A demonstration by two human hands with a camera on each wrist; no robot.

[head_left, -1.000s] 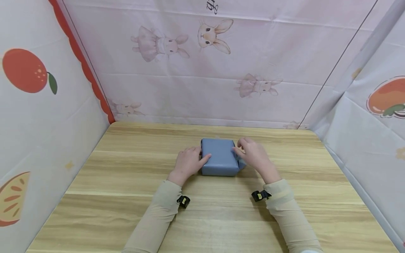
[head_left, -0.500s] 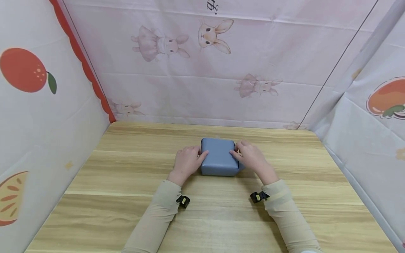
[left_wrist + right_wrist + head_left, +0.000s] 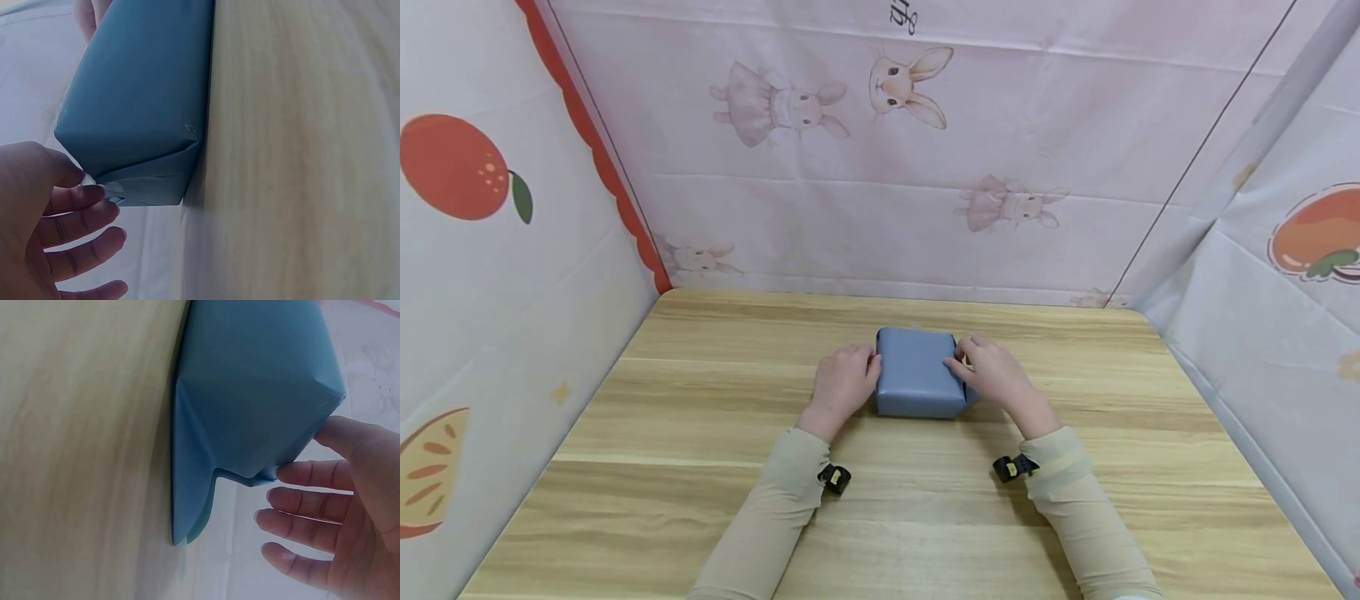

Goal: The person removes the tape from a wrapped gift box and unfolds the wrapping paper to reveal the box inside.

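The blue wrapped box (image 3: 916,371) lies flat on the table, between your two hands and towards the far edge. It looks light and fairly stiff in its body, but the smooth wrapping is probably a little slippery and creases easily. Steady it by its flat sides or top edges; the loose flap (image 3: 195,494) at its right end is likely to bend or tear if you pull on it. The folded end (image 3: 150,178) on the left looks flatter, with a clear strip (image 3: 112,187), perhaps tape, at its upper edge.

Your left hand (image 3: 844,385) pinches that strip between thumb and forefinger, the other fingers loosely bent and off the box. Your right hand (image 3: 997,373) pinches the box's right top edge, thumb above and forefinger at the fold, the remaining fingers free.

Half a second ago your left thumb lay further onto the top; now it is drawn back to the left edge. Your right hand and the box look nearly unchanged. Around them spreads the wood-grain table (image 3: 917,517), with a rabbit-print cloth (image 3: 865,217) behind.
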